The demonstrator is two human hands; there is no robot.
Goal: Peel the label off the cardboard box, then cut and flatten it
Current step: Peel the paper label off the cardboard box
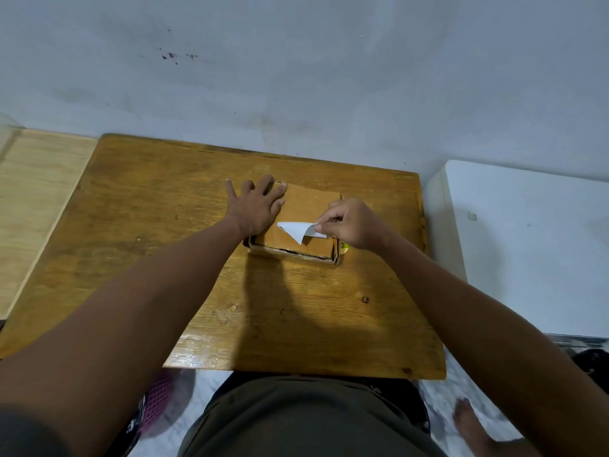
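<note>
Head view: the cardboard box [306,206] is pinned by the flat, open left hand [255,206]; the label [298,230] is pinched by the right hand [349,222], mid-peel; a steady pull is needed next.

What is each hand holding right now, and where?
Right hand pinches the white label by its lifted right edge. Left hand grips nothing; it presses flat on the cardboard box top, left side.

cardboard box [303,222] on table [164,258] toward far edge, left hand [255,207] flat on box's left end, right hand [349,224] at right end pinching label [298,229], cabinet [527,242] right of table
</note>
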